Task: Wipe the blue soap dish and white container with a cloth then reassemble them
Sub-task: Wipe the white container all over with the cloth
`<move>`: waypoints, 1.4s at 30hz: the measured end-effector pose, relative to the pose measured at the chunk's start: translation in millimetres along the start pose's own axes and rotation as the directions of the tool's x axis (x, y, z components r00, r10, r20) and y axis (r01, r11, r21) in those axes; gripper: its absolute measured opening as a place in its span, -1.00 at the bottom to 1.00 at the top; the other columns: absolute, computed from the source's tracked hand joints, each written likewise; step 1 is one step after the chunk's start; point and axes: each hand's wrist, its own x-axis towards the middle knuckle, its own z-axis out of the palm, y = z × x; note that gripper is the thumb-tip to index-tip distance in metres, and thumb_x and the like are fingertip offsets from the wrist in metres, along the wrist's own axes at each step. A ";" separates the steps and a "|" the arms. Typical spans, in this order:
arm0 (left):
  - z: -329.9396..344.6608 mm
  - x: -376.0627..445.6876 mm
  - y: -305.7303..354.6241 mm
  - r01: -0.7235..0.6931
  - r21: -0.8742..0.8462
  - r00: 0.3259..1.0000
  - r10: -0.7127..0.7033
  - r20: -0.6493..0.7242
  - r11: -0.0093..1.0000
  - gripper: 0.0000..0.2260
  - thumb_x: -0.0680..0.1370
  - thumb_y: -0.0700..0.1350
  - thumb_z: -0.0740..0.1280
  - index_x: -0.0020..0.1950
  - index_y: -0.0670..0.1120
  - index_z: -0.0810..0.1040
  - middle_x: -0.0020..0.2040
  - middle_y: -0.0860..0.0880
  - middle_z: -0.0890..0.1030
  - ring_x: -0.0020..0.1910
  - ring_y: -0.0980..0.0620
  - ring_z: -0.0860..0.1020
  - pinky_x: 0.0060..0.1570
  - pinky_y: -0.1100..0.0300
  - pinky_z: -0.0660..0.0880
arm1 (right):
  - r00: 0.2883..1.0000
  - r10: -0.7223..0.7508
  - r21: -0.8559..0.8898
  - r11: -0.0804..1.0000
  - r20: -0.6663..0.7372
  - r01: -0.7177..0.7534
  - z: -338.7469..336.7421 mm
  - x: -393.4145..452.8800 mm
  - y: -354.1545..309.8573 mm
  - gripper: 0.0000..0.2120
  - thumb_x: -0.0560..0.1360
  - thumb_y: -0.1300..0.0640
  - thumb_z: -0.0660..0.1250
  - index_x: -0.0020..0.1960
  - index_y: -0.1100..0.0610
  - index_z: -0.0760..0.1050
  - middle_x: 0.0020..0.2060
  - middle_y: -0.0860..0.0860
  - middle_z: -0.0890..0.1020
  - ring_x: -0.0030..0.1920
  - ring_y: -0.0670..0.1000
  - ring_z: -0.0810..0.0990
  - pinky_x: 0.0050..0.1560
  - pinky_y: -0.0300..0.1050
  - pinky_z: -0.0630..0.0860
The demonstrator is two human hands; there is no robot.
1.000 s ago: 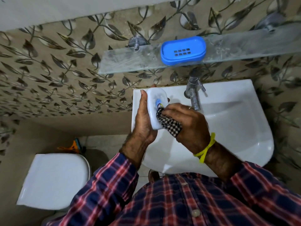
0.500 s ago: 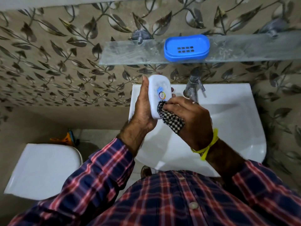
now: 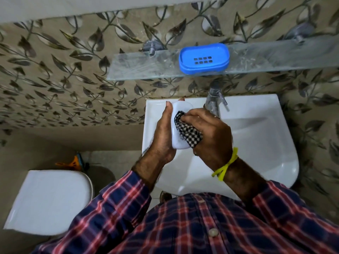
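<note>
Now cloth [image 3: 189, 133] against white container [image 3: 177, 142] (over sink [image 3: 256, 143])

So there's a glass shelf [image 3: 143, 67] fixed to the leaf-patterned wall [image 3: 55, 70] above the sink, held by a couple of metal brackets [image 3: 151, 47]. The glass looks pretty smudged and streaky. The only thing sitting on it is the blue soap dish [image 3: 204, 58], open side up with its drain slots showing, roughly mid-shelf and right out to the front edge, straight above the tap [image 3: 213, 99].
</note>
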 end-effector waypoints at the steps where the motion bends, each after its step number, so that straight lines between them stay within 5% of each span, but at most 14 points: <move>1: 0.6 -0.5 -0.6 0.019 -0.019 1.000 -0.019 -0.001 1.000 -0.45 0.58 0.35 0.13 0.28 0.00 0.62 0.29 -0.16 0.61 0.30 -0.13 0.56 0.37 -0.08 0.39 | 0.999 0.041 0.021 0.999 -0.005 -0.041 1.7 4.8 2.0 -0.68 0.36 0.35 0.38 0.10 0.22 0.65 0.05 0.12 0.67 -0.01 0.18 0.66 0.01 0.05 0.60; 5: 1.7 1.1 2.5 0.052 -0.059 0.995 -0.047 0.088 0.997 -0.34 0.54 0.35 0.19 0.41 -0.12 0.43 0.35 -0.16 0.46 0.48 -0.11 0.38 0.55 -0.05 0.15 | 1.000 0.006 0.022 1.000 0.023 -0.007 3.1 12.7 7.7 -0.74 0.42 0.31 0.35 0.09 0.21 0.65 0.05 0.10 0.68 0.01 0.16 0.66 0.03 0.03 0.58; 9: 1.9 4.2 3.2 0.019 -0.016 0.995 -0.017 0.094 1.000 -0.45 0.57 0.25 0.21 0.34 -0.15 0.49 0.24 -0.11 0.55 0.33 -0.03 0.44 0.54 0.08 0.16 | 0.997 0.075 0.032 0.997 -0.028 -0.074 -3.0 19.0 21.1 -0.75 0.38 0.30 0.37 0.04 0.20 0.66 -0.01 0.10 0.69 -0.03 0.15 0.66 0.00 0.05 0.59; 14: -6.0 10.0 10.3 0.024 0.022 0.996 -0.026 0.089 0.999 -0.46 0.64 0.29 0.04 0.28 0.01 0.65 0.20 -0.10 0.68 0.19 -0.03 0.65 0.23 0.04 0.56 | 0.999 -0.047 -0.025 0.999 0.019 0.048 2.5 -0.1 16.2 -0.83 0.47 0.29 0.41 0.05 0.18 0.66 0.04 0.09 0.69 0.00 0.13 0.67 0.03 0.00 0.58; 17: 0.1 8.0 7.7 0.036 -0.009 0.998 -0.035 0.050 0.999 -0.44 0.59 0.27 0.10 0.48 0.01 0.45 0.36 -0.17 0.57 0.33 -0.12 0.55 0.38 -0.08 0.43 | 0.998 0.030 -0.038 0.999 -0.048 -0.032 -0.9 3.6 26.1 -0.80 0.43 0.33 0.43 0.04 0.19 0.67 0.02 0.09 0.70 -0.03 0.14 0.68 -0.01 -0.01 0.60; 24: 7.2 19.3 8.9 0.007 0.032 1.000 -0.007 0.015 0.999 -0.29 0.47 0.39 0.11 0.30 -0.14 0.56 0.15 -0.18 0.66 0.07 -0.09 0.67 0.12 -0.01 0.61 | 0.999 -0.024 -0.068 0.997 0.023 0.026 -7.2 -5.5 29.3 -0.85 0.52 0.14 0.43 0.09 0.11 0.66 0.04 0.03 0.69 -0.01 0.10 0.68 0.00 -0.03 0.57; 27: 15.4 21.5 5.3 -0.021 0.105 0.998 0.027 -0.052 0.994 -0.18 0.39 0.37 0.19 0.42 -0.20 0.46 0.32 -0.25 0.55 0.27 -0.21 0.55 0.35 -0.14 0.43 | 1.000 -0.012 -0.066 0.998 -0.027 0.010 -6.6 -3.0 34.3 -0.85 0.51 0.15 0.45 0.07 0.11 0.67 0.03 0.03 0.70 -0.01 0.10 0.68 0.01 -0.05 0.58; 30: 19.1 25.9 11.3 -0.097 0.077 0.990 0.104 -0.095 0.992 -0.24 0.39 0.33 0.22 0.43 -0.15 0.47 0.30 -0.23 0.59 0.22 -0.25 0.59 0.09 -0.13 0.63 | 0.995 -0.099 -0.055 0.994 0.016 0.100 -3.2 -17.8 33.6 -0.84 0.51 0.16 0.45 0.08 0.15 0.66 0.04 0.06 0.69 -0.04 0.14 0.68 -0.01 0.01 0.58; 32: 18.2 25.8 10.0 -0.098 0.053 0.988 0.104 -0.114 0.994 -0.26 0.38 0.31 0.25 0.42 -0.13 0.49 0.26 -0.22 0.61 0.18 -0.25 0.61 0.02 -0.09 0.65 | 0.998 -0.060 -0.050 0.997 -0.005 0.060 -4.8 -19.0 35.6 -0.85 0.50 0.16 0.45 0.07 0.15 0.66 0.03 0.06 0.69 -0.03 0.13 0.68 -0.02 0.00 0.58; 35: 23.0 25.7 8.7 -0.110 0.026 0.986 0.112 -0.123 0.994 -0.22 0.38 0.31 0.26 0.47 -0.12 0.43 0.36 -0.27 0.54 0.23 -0.29 0.58 0.20 -0.17 0.54 | 0.999 -0.044 -0.042 0.998 -0.009 0.044 -5.0 -13.3 34.6 -0.85 0.53 0.12 0.42 0.07 0.14 0.66 0.03 0.05 0.68 -0.03 0.12 0.67 -0.02 -0.02 0.57; 38: 24.3 27.1 16.7 -0.138 0.062 0.982 0.145 -0.121 0.989 -0.22 0.38 0.32 0.24 0.48 -0.11 0.43 0.34 -0.23 0.56 0.17 -0.22 0.62 0.10 -0.10 0.59 | 0.998 -0.060 -0.036 0.998 0.009 0.061 -8.8 -20.7 32.9 -0.86 0.52 0.13 0.43 0.06 0.13 0.66 0.03 0.05 0.68 -0.04 0.12 0.68 -0.05 0.01 0.59; 42: 18.1 20.9 6.5 -0.035 0.037 0.993 0.039 -0.114 0.999 -0.20 0.40 0.35 0.24 0.43 -0.21 0.45 0.26 -0.23 0.56 0.16 -0.17 0.57 0.22 -0.08 0.48 | 0.993 0.122 0.016 0.992 -0.007 -0.122 -13.8 -7.8 34.5 -0.82 0.50 0.13 0.37 0.07 0.09 0.67 -0.01 0.04 0.68 -0.08 0.15 0.67 -0.10 0.03 0.60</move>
